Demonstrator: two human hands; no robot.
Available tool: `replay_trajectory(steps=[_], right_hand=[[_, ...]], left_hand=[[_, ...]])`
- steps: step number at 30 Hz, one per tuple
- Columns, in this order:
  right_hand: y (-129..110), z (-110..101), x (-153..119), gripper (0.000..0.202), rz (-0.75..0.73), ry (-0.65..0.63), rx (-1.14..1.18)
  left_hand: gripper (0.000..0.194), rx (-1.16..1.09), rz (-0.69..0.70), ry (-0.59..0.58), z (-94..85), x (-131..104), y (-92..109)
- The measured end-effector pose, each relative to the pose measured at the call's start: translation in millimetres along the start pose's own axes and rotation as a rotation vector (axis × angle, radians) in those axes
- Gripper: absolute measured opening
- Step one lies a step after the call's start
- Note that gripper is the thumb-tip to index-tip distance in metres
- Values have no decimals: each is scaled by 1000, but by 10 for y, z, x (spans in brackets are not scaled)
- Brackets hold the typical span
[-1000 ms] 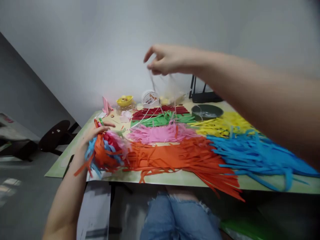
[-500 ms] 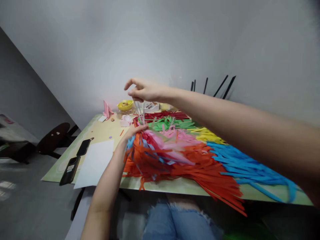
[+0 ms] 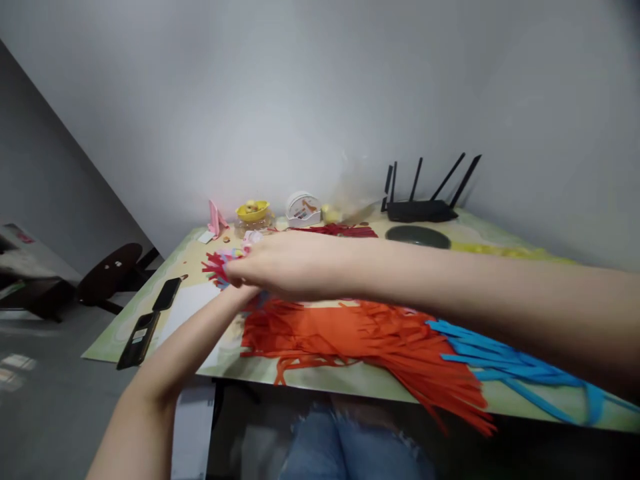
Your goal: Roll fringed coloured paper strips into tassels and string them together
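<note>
Central View Obstructed

The right hand covers most of the left hand; neither grip can be determined. The multicoloured strip bundle is partly hidden and blurred. The right forearm, cut off by the right edge, masks portions of the yellow strips and blue strips. The left forearm and blurred jeans leave at the bottom edge. Print on 1 white holder: illegible.

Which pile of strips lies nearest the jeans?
The orange pile, at the table's front edge; blue pile is farther right, red pile and yellow pile farther back.
</note>
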State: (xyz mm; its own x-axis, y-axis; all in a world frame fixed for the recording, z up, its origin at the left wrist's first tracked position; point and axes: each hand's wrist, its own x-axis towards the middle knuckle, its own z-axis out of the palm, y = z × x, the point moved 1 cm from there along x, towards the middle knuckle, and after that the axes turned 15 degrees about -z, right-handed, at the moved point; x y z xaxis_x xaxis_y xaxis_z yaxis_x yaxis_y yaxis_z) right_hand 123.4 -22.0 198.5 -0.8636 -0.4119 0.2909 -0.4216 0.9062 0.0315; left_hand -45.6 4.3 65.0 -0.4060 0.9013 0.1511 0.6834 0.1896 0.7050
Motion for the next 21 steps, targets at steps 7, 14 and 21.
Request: replay_trajectory(steps=[7, 14, 21], right_hand=[[1169, 184, -458, 24, 375, 347, 23], [1046, 1013, -1272, 24, 332, 178, -36], [228, 922, -803, 24, -117, -51, -243]], left_hand=[[19, 144, 267, -309, 356, -720, 290], [22, -307, -9, -177, -223, -665, 52], [15, -28, 46, -150, -221, -389, -77]])
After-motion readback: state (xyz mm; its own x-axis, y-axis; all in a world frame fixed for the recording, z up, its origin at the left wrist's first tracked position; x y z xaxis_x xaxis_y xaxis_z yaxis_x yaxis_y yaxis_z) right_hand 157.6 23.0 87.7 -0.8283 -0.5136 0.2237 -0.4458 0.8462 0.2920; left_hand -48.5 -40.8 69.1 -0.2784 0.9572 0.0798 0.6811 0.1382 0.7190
